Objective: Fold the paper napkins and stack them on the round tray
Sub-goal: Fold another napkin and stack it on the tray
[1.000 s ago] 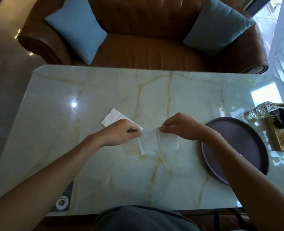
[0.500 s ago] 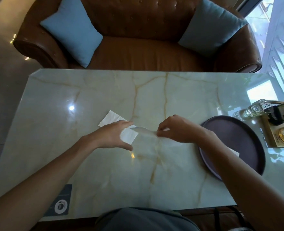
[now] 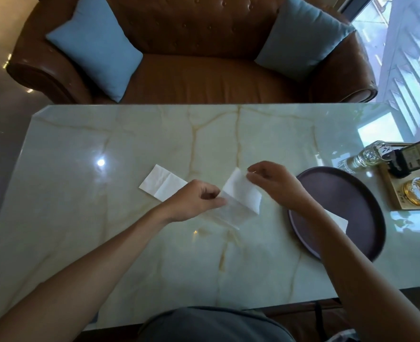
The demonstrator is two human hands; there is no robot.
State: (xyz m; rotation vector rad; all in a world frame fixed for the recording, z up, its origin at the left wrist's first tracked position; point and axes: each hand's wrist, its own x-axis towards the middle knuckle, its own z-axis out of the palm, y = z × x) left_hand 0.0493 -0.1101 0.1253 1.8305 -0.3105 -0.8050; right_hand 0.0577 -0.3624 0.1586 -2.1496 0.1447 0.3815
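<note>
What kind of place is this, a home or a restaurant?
Probably a lounge or restaurant: a leather sofa behind a marble table, and a glass bottle beside a menu stand. I cannot be certain.

The worktop point(image 3: 130, 243) is pale green marble, glossy, crossed by thin branching veins of yellow-brown. The napkin point(image 3: 241, 196) held above it is plain white, and so is the second napkin point(image 3: 163, 183), which shows faint crease lines. A white corner of another napkin point(image 3: 339, 220) lies on the tray point(image 3: 366, 218), a dark purplish brown all over. The sofa point(image 3: 204, 77) is reddish-brown leather with a buttoned back. Both cushions are blue, the left cushion point(image 3: 95, 48) lighter, the right cushion point(image 3: 302, 40) greyer. The bottle point(image 3: 366, 156) is clear glass. The box point(image 3: 413, 191) is tan with a gold round on top.
</note>
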